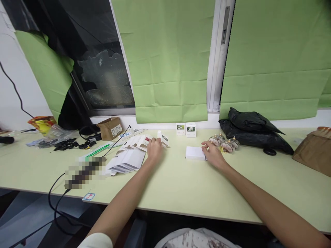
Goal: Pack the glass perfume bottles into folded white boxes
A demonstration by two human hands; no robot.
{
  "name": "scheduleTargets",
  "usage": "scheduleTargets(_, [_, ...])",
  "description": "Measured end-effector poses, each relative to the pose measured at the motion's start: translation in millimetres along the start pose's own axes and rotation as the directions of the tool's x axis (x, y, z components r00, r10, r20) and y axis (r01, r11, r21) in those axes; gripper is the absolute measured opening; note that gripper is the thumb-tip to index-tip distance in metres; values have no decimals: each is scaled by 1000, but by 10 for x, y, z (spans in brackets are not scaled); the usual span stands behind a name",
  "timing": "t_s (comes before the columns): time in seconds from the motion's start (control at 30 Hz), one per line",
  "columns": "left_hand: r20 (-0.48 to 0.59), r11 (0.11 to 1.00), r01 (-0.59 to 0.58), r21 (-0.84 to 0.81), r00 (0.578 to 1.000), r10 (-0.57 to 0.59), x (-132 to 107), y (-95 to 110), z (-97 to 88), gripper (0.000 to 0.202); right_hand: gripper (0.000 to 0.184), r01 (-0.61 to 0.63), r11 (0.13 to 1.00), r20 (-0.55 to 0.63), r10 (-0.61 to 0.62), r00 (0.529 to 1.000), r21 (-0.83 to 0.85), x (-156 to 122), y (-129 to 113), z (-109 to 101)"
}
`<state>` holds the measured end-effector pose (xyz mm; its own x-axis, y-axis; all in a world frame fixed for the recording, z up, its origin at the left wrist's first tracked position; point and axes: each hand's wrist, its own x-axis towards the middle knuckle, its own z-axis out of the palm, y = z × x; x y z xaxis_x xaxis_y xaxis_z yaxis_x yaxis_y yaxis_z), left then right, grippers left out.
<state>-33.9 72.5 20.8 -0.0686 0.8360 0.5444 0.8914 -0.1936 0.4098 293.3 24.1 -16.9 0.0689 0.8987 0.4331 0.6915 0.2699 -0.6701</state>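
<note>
My left hand (155,150), its fingers curled, is closed on a small white carton (163,139) with a printed picture. It is at the right end of a spread of flattened white cartons (129,160). My right hand (214,155) grips the right end of a white box (195,153) lying on the table; its fingertips partly cover that end. Just beyond this hand stand several small round glass bottles (227,146) with gold-coloured tops. Two white boxes with flower pictures, one of them this box (190,129), stand upright side by side near the wall.
Black plastic bags (254,129) lie at the back right, with a brown paper bag (314,150) farther right. An open cardboard box (110,128), a power strip (130,133) and black small parts (66,144) are on the left. Cables hang over the table's front edge.
</note>
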Motion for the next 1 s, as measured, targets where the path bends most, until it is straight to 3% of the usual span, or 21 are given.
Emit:
scheduleTargets(0.13, [-41, 977, 63, 202, 998, -56, 85, -160, -39, 45, 29, 20, 994, 23, -18, 1000, -110, -6, 42, 28])
scheduleTargets(0.23, [-70, 894, 85, 439, 996, -60, 110, -264, -41, 46, 29, -22, 985, 40, 29, 999, -174, -12, 57, 36])
scheduleTargets(0.33, [-86, 835, 94, 542, 995, -56, 118, -343, -47, 44, 29, -60, 979, 47, 71, 996, -195, -15, 63, 37])
scheduleTargets(0.63, [-69, 806, 78, 587, 997, -46, 96, -407, -10, 51, 30, -120, 982, 94, 134, 986, -145, -13, 44, 25])
scheduleTargets(0.73, [30, 826, -98, 555, 995, 97, 73, -382, 58, 56, 29, -133, 983, 83, 144, 986, -124, -11, 34, 25])
scheduleTargets(0.83, [175, 836, -307, 455, 951, 254, 56, -334, 134, 53, 27, -130, 987, 64, 136, 989, -91, -5, 27, 30])
scheduleTargets(1.0, [194, 863, -237, 447, 967, 165, 35, -323, 168, 39, 27, -132, 991, 28, 132, 991, -8, 20, 57, 50])
